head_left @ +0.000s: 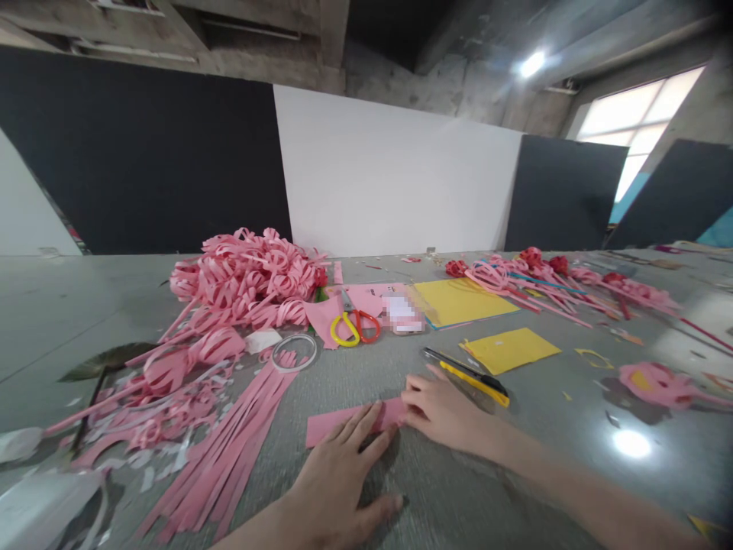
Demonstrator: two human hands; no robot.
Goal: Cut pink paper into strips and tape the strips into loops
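Observation:
A flat pink paper strip [326, 429] lies on the grey table [435, 489] in the lower middle. My left hand [340, 477] rests on it with the fingers spread. At the strip's right end is my right hand [438, 409], its fingers curled and pressed together at the paper edge. Just beyond my right hand lie a yellow cutter [475, 382] and a black cutter [463, 369], side by side. Scissors [352, 328] with yellow and red handles lie farther back, and a roll of clear tape [294, 353] sits left of them.
Cut pink strips [240, 443] fan out at the left, below a large heap of pink paper loops [252, 275]. Yellow sheets [512, 350] and a phone [404, 314] lie beyond my hands. Pink and red paper flowers [532, 279] are at the back right, before a white panel [395, 176].

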